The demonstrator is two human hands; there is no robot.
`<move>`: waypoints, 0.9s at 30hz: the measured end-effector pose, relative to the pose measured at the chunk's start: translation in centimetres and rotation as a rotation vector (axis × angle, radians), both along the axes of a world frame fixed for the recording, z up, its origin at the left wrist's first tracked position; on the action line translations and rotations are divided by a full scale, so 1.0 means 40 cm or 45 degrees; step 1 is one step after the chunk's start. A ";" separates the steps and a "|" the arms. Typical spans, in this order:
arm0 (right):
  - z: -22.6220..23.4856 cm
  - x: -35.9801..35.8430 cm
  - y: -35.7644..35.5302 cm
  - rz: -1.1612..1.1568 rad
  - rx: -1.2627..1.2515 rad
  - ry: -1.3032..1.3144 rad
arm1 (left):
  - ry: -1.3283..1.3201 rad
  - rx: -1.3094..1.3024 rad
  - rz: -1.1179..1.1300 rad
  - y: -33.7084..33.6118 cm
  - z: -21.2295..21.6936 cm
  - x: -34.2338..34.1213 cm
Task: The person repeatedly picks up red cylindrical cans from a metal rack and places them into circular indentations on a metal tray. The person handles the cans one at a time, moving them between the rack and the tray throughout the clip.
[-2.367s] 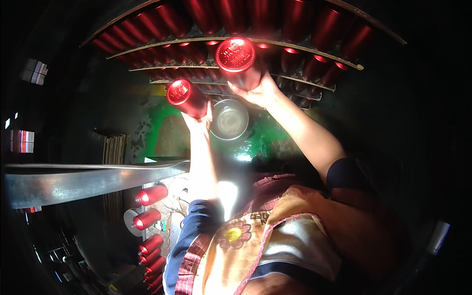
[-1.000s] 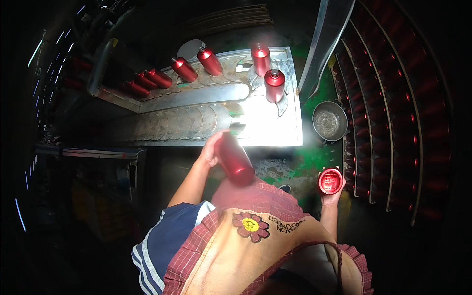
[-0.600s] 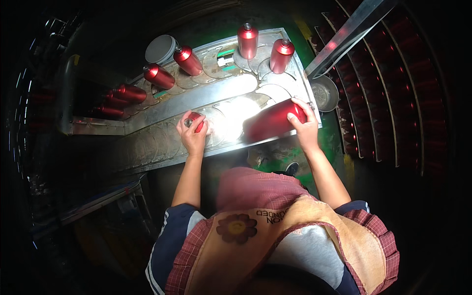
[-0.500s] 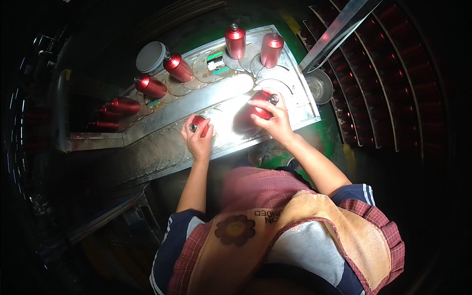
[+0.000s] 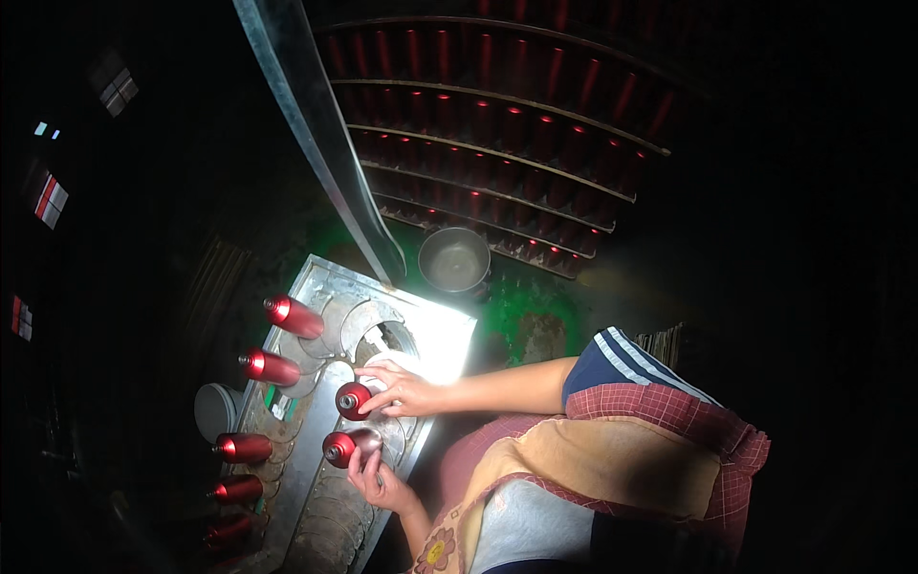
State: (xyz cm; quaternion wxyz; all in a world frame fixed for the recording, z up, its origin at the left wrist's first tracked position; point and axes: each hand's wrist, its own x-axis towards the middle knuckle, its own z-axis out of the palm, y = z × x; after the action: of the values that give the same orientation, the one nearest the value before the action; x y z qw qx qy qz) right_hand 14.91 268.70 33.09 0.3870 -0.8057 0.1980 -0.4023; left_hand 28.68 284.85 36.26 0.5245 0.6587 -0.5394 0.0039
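Note:
My right hand (image 5: pixel 404 390) is closed round a glossy red metal bottle (image 5: pixel 353 402) with a narrow silvery neck, fingers along its side. Just nearer, my left hand (image 5: pixel 381 486) has its fingers against a second red bottle (image 5: pixel 340 450), whose lower body looks pale under the glare. Both bottles are over the near lane of a metal conveyor (image 5: pixel 320 521) made of overlapping curved plates. More red bottles stand along the opposite lane, among them one at the far end (image 5: pixel 296 318) and one beside it (image 5: pixel 273 367).
Racks (image 5: pixel 497 143) with rows of red bottles rise beyond the conveyor. A slanted metal post (image 5: pixel 325 143) stands at its far end, near a round metal pot (image 5: pixel 454 260). A white bucket (image 5: pixel 216 411) sits at the left. Bright light washes out the table's corner.
The view has swung to the right, bringing the racks into the upper middle. My hands are closer together, each still with a red bottle.

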 end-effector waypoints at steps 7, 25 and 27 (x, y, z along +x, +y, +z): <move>-0.040 -0.669 -0.126 -0.584 0.319 -0.041 | 0.950 0.559 -0.691 -0.284 -0.097 -0.371; 0.922 -1.695 -0.553 -1.788 -0.712 0.519 | -0.459 -0.518 -1.336 -1.395 0.890 -1.279; 0.997 -1.737 -0.648 -1.895 -0.548 0.766 | -0.608 -0.444 -1.286 -1.482 0.947 -1.382</move>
State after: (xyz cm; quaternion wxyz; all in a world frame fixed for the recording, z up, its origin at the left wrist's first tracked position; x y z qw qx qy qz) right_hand -54.57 242.77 72.97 -0.2121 -0.5938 0.6930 -0.3495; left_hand -26.59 225.55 74.16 0.4260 0.2048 -0.8812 -0.0095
